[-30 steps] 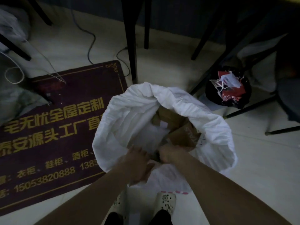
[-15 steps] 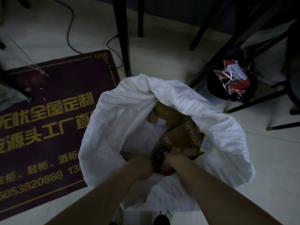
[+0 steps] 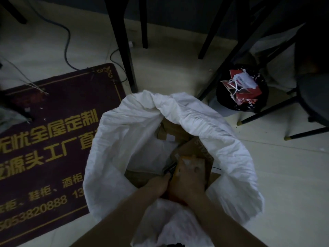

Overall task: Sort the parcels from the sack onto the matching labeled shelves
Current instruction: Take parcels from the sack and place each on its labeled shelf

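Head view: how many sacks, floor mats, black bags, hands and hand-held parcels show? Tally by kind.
White sack: 1
Maroon floor mat: 1
Black bag: 1
Hands: 2, left hand and right hand
Orange parcel, gripped by the right hand: 1
Total: 6

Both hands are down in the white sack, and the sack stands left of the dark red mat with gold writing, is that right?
Not quite. The head view shows the white sack standing right of the dark red mat with gold writing. Both the left hand and the right hand are down in it, the right gripping a parcel.
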